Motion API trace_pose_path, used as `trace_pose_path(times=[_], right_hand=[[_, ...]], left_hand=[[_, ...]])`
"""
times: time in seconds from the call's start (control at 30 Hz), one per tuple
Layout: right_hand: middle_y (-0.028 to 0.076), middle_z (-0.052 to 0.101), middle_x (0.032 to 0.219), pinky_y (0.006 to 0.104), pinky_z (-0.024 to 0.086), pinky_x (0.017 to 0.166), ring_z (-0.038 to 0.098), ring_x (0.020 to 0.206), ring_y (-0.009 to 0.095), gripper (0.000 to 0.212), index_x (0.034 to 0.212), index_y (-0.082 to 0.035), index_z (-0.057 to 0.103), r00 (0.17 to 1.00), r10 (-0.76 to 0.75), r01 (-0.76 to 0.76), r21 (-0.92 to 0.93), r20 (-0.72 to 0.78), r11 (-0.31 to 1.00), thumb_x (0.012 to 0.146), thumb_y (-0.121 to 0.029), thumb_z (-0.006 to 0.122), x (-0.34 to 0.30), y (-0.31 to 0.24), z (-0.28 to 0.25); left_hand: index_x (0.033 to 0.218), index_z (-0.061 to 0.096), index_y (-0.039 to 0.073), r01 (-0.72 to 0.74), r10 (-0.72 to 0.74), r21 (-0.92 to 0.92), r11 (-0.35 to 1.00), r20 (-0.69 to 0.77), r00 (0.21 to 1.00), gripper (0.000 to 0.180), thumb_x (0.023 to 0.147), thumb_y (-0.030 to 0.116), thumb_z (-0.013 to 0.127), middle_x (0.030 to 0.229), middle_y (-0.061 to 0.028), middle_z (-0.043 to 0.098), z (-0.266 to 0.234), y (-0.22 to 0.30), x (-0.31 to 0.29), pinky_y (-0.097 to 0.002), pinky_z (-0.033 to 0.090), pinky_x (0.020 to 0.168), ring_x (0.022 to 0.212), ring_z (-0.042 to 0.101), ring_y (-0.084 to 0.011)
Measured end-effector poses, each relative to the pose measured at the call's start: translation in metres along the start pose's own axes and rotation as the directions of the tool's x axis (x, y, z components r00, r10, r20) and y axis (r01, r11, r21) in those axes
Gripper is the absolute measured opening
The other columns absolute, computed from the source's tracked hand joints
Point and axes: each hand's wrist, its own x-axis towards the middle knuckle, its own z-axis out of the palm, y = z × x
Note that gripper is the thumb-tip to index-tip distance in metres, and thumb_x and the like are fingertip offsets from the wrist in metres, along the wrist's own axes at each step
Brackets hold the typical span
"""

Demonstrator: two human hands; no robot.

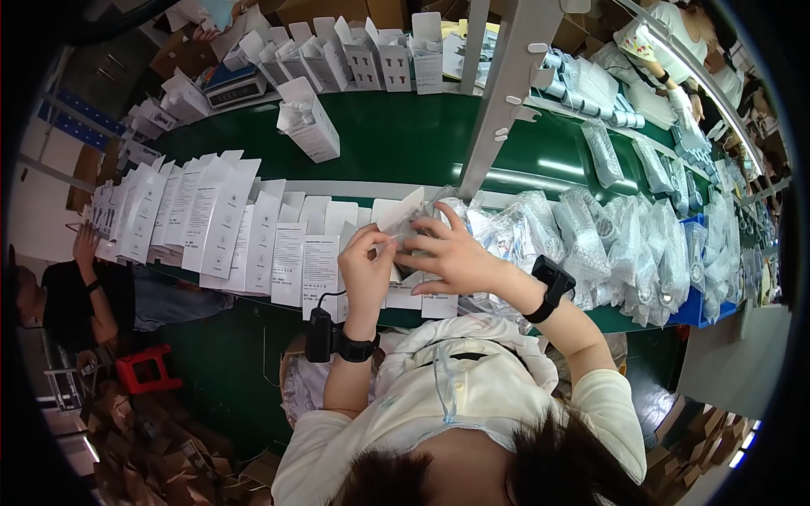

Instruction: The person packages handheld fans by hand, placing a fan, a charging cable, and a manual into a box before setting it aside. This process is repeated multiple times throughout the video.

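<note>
A small white carton with a raised flap stands at the bench's front edge between my hands. Clear plastic wrapping pokes out of its mouth; what it wraps is hidden. My left hand is closed at the carton's left side, thumb and fingertips pinched together at its edge. From the right, my right hand reaches over the mouth, its fingers bent and somewhat spread on the plastic. The lower part of the carton is mostly covered by my hands.
White cartons stand in a row to the left. Bubble-wrapped packets are heaped to the right, by a blue bin. A filled carton stands on the green bench. A metal post rises beyond my right hand. Other people work nearby.
</note>
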Motion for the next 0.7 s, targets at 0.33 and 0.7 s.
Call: trace_pose_path(times=[0.33, 0.7], right_hand=[[0.014, 0.015, 0.140, 0.0335, 0.022, 0.103, 0.023, 0.127, 0.024, 0.119, 0.138, -0.007, 0.000, 0.738, 0.640, -0.206, 0.833, -0.212, 0.513, 0.051, -0.012, 0.081, 0.046, 0.053, 0.036], [0.020, 0.021, 0.134, 0.0369, 0.026, 0.100, 0.027, 0.123, 0.032, 0.111, 0.137, -0.006, 0.007, 0.450, 0.616, -0.575, 0.318, -0.647, 0.754, 0.052, -0.013, 0.078, 0.124, 0.208, 0.108]], left_hand=[[0.116, 0.042, 0.004, -0.122, 0.323, 0.720, 0.683, -0.148, 0.935, 0.061, 0.064, 0.013, 0.073, 0.134, -0.0191, 0.023, -0.066, -0.031, 0.028, -0.0509, 0.025, 0.098, 0.127, 0.016, -0.0377], [0.105, 0.045, 0.003, 0.000, -0.092, 0.873, 0.488, 0.051, 0.994, 0.057, 0.062, 0.024, 0.074, 0.135, -0.0237, 0.022, -0.056, -0.040, 0.020, -0.0576, 0.015, 0.098, 0.124, 0.023, -0.0411]])
